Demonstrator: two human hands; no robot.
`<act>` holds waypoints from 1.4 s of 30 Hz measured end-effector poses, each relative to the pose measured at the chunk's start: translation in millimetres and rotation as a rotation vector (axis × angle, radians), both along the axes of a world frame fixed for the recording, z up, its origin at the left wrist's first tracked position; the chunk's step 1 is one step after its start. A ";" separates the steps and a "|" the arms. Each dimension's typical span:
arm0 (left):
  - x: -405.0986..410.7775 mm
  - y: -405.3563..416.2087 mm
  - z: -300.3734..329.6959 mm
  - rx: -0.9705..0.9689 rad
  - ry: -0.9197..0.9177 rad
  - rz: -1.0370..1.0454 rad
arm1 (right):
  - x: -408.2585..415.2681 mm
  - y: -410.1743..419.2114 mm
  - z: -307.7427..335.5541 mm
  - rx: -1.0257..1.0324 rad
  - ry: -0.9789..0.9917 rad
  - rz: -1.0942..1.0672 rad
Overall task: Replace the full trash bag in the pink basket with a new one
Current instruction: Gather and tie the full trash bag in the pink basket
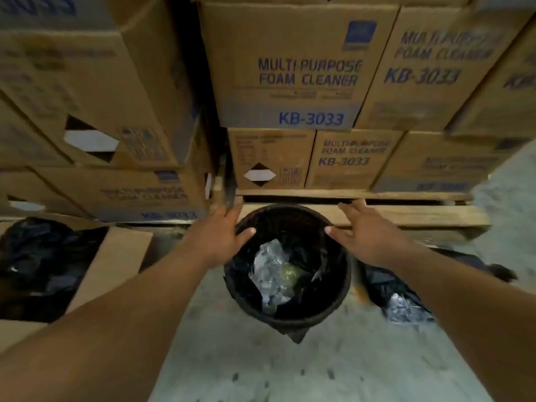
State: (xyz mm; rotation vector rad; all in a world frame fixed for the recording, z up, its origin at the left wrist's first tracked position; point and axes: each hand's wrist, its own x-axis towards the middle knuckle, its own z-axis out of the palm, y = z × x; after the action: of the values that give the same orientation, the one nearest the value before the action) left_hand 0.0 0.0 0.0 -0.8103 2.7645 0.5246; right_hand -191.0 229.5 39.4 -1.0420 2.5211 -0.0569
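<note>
Both hands — left (223, 230), right (368, 230) — fingers spread, empty, at bag (319, 256) rim 10 and 2 o'clock — pinch evenly, lift straight.

Two bare forearms, no sleeves in view, left hand (223, 230), right hand (365, 230), no rings or watch visible

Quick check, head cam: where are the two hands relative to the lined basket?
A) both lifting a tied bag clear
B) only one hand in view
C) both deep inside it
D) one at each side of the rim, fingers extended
D: the left hand and the right hand sit at opposite sides of the rim of the basket, fingers extended; the black trash bag lines it.
</note>
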 end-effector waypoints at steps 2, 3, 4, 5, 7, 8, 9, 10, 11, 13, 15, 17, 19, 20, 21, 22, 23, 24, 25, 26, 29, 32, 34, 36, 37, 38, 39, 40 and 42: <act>-1.8 -1.5 -46.5 0.031 -0.012 0.000 | -5.8 1.0 -45.4 -0.008 0.006 -0.029; -4.1 -3.6 -71.2 0.028 -0.017 0.008 | -11.2 1.2 -69.6 -0.009 0.017 -0.037; -6.3 -5.7 -90.0 0.034 -0.023 0.029 | -13.4 1.5 -87.6 -0.005 0.019 -0.051; -8.8 -9.0 -111.2 0.041 0.016 0.047 | -18.6 1.0 -109.0 -0.021 0.030 -0.053; -12.7 -18.9 -147.0 0.065 0.155 0.098 | -27.2 0.6 -145.9 -0.036 0.060 -0.065; -13.9 -24.5 -158.7 0.062 0.228 0.123 | -30.5 -1.3 -158.8 -0.035 0.071 -0.074; -14.5 -30.3 -169.7 0.070 0.280 0.152 | -34.5 -3.3 -172.0 -0.043 0.075 -0.084; -14.6 -34.3 -179.0 0.088 0.307 0.177 | -36.6 -5.4 -182.4 -0.044 0.080 -0.095; -15.6 -36.5 -186.4 0.113 0.322 0.193 | -38.6 -8.4 -191.4 -0.056 0.097 -0.100; -16.2 -36.9 -194.9 0.123 0.329 0.196 | -38.3 -12.0 -204.6 -0.101 0.154 -0.128; -16.7 -34.0 -191.4 0.084 0.339 0.171 | -37.9 -12.1 -209.4 -0.152 0.181 -0.157; -9.6 -27.6 -182.6 0.053 0.302 0.141 | -32.1 -7.2 -204.8 -0.187 0.143 -0.192; 1.4 -20.0 -176.0 0.037 0.240 0.147 | -22.2 0.8 -196.3 -0.208 0.099 -0.240; 6.1 -15.8 -174.0 0.024 0.203 0.160 | -17.2 5.8 -193.0 -0.221 0.073 -0.274; 8.8 -12.4 -173.6 0.001 0.172 0.178 | -13.8 10.6 -191.6 -0.240 0.050 -0.308; 8.7 -10.3 -174.6 -0.030 0.158 0.203 | -11.4 15.4 -191.7 -0.260 0.043 -0.337; 6.7 -8.9 -175.5 -0.063 0.160 0.231 | -10.3 19.9 -193.9 -0.287 0.050 -0.358; 3.2 -8.6 -176.7 -0.098 0.176 0.254 | -8.8 24.0 -196.0 -0.316 0.074 -0.370; -1.2 -9.0 -178.0 -0.140 0.199 0.269 | -8.4 27.1 -199.2 -0.348 0.114 -0.375; -5.6 -9.7 -179.6 -0.179 0.221 0.277 | -7.4 30.2 -202.5 -0.383 0.164 -0.378; -10.7 -8.1 -184.7 -0.254 0.284 0.300 | -4.0 37.6 -213.3 -0.520 0.282 -0.407; -5.1 -2.5 -185.8 -0.249 0.402 0.358 | -3.7 39.9 -214.6 -0.534 0.338 -0.410; -1.3 -0.2 -184.7 -0.266 0.459 0.361 | -3.8 38.7 -212.2 -0.497 0.389 -0.356; 0.0 0.4 -183.8 -0.328 0.492 0.324 | -2.7 35.0 -209.0 -0.480 0.420 -0.277; -0.6 1.4 -183.1 -0.361 0.508 0.305 | -1.7 32.7 -206.9 -0.482 0.421 -0.239; -1.8 3.3 -182.2 -0.384 0.528 0.290 | 0.3 29.3 -204.9 -0.489 0.401 -0.220; -3.5 6.2 -180.7 -0.398 0.551 0.279 | 3.7 25.2 -203.0 -0.502 0.367 -0.207; -5.3 10.6 -178.7 -0.404 0.580 0.269 | 9.3 19.9 -201.0 -0.501 0.331 -0.185; -8.5 19.2 -175.5 -0.412 0.645 0.232 | 23.9 6.7 -202.6 -0.444 0.304 -0.061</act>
State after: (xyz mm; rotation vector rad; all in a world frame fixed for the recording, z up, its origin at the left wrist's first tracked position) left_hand -8.5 19.2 -175.5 -1.2474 3.4632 0.2851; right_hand -167.1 236.2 -163.1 -1.2127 2.8937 -0.5355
